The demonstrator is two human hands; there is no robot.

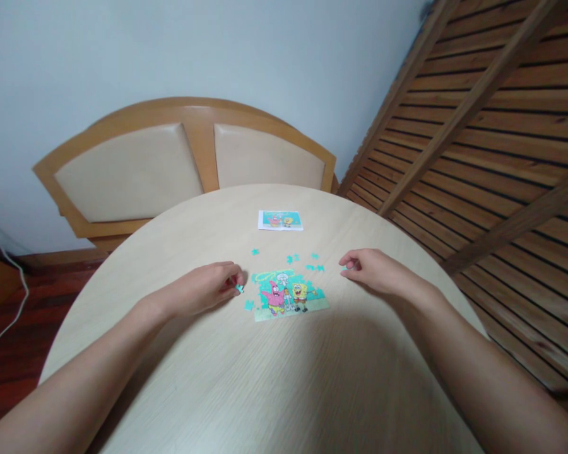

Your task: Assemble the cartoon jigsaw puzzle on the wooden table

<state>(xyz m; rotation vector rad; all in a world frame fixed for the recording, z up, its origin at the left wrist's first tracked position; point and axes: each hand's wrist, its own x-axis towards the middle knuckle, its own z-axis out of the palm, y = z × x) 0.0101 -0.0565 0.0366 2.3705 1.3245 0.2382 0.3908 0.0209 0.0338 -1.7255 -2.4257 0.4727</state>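
A partly assembled jigsaw puzzle (286, 299) with pink, white and yellow cartoon figures lies flat between my hands. To its left, my left hand (220, 284) is closed, with a small turquoise puzzle piece (240, 288) at its fingertips. My right hand (362, 265) is right of the puzzle, thumb and fingers pinched on another small turquoise piece (345, 268), partly hidden by the fingers. Several loose pieces (315, 267) lie beyond the puzzle's upper edge. At its left edge there is a turquoise piece (249, 305) as well.
A reference picture card (281, 220) lies farther back on the round wooden table (284, 384). Behind the table stands a bench with a padded backrest (132, 170) against the wall. A slatted wooden panel (492, 126) leans in on the right.
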